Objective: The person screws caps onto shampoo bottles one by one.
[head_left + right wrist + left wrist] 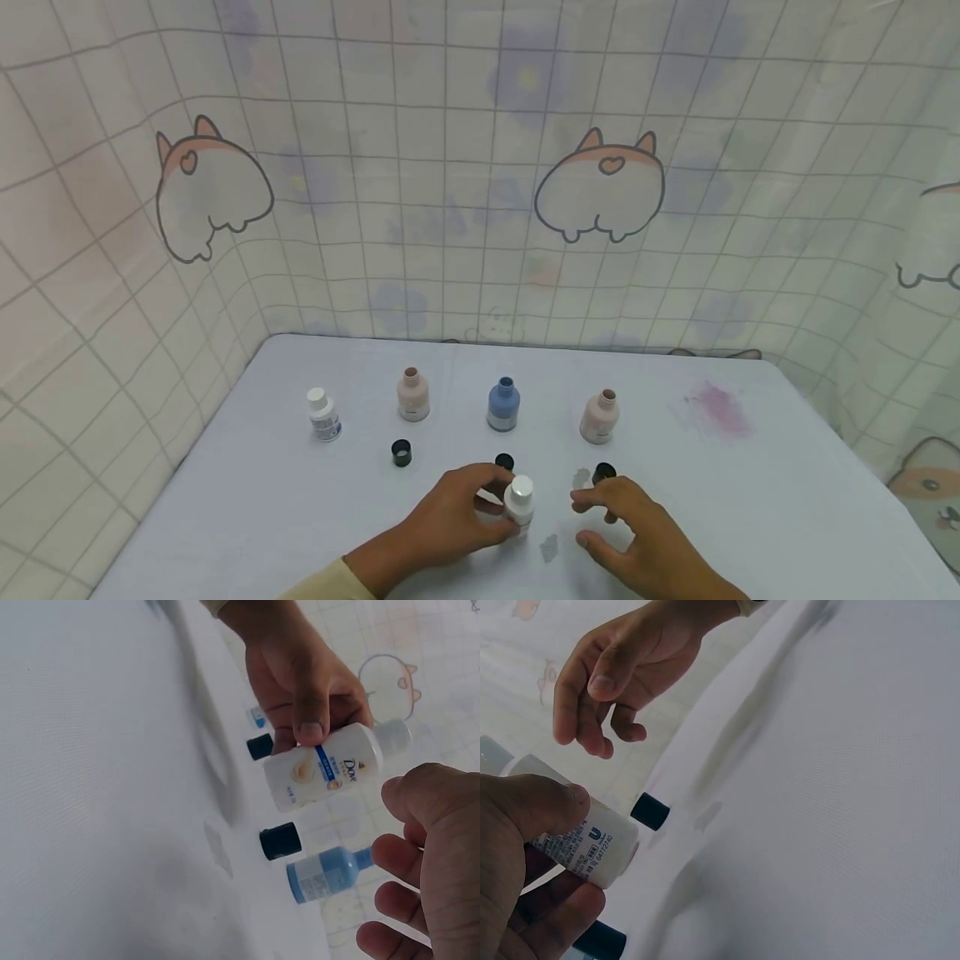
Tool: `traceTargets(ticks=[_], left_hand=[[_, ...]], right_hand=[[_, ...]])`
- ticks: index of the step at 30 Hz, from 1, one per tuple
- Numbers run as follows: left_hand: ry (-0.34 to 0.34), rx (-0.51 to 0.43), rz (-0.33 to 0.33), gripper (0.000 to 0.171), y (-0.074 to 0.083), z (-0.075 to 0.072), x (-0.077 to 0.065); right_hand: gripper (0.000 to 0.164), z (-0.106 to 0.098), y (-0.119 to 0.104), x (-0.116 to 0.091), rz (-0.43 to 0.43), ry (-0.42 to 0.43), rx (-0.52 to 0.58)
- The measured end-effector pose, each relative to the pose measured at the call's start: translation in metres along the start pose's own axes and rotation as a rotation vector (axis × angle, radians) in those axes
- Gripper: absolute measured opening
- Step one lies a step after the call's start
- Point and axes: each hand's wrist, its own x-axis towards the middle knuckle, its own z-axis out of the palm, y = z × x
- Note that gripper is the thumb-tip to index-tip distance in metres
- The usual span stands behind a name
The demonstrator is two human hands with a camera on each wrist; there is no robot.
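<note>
A small white Dove bottle (519, 510) (319, 774) with a white cap is gripped by my left hand (456, 518), thumb on one side and fingers on the other. In the left wrist view the bottle (609, 847) shows its printed back label, and it looks lifted off the table. My right hand (647, 537) hovers to the right of it with loosely bent, parted fingers and holds nothing. Near its fingertips lies a black cap (604, 472). Another black cap (504, 461) sits just behind the white bottle.
Behind the hands stand an uncapped pink bottle (413, 400), an uncapped blue bottle (503, 410) and a second uncapped pink bottle (600, 421). Farther left are a white capped bottle (325, 423) and a black cap (401, 452). Grey spots and a pink stain (718, 408) mark the tabletop.
</note>
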Motion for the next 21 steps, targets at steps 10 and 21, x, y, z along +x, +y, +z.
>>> traceTargets(ticks=[10,21], left_hand=[[0.046,0.002,0.004,0.044,-0.001,-0.012,-0.008],[0.108,0.039,-0.033,0.05,-0.004,-0.029,-0.017]], right_hand=[[0.033,-0.001,-0.001,-0.001,0.093,-0.016,-0.001],[0.032,0.001,0.002,-0.003,-0.021,0.023,-0.007]])
